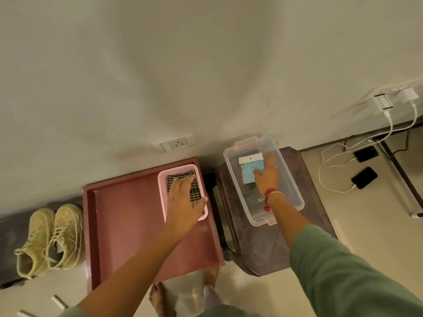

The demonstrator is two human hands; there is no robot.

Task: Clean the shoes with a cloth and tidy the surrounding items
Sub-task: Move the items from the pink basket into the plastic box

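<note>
Position observed: a person stands facing the wall, both arms extended downward.

Left hand: lies flat, fingers straight and close together, pressing on a dark checked cloth. The thumb is spread out to the near right rim of the basket. The cloth is folded inside a pink basket, which sits in the far right corner of a reddish-brown tray.

Right hand: reaches into a clear plastic box with pink latches. The fingers are extended and slightly spread, and touch a light blue packet on the box floor. What the packet holds is not legible through the glare; it appears to carry a white header card. The wrist carries red thread and a bangle, and the sleeve is green.

The box stands on a dark brown plastic stool, just right of the tray.

Shoes: a pale yellow-green laced pair stands side by side on a dark mat, left of the tray and against the wall, with neither hand on it.

Other items: a wall socket above the tray; two phones on the floor at right, attached to white cables.
</note>
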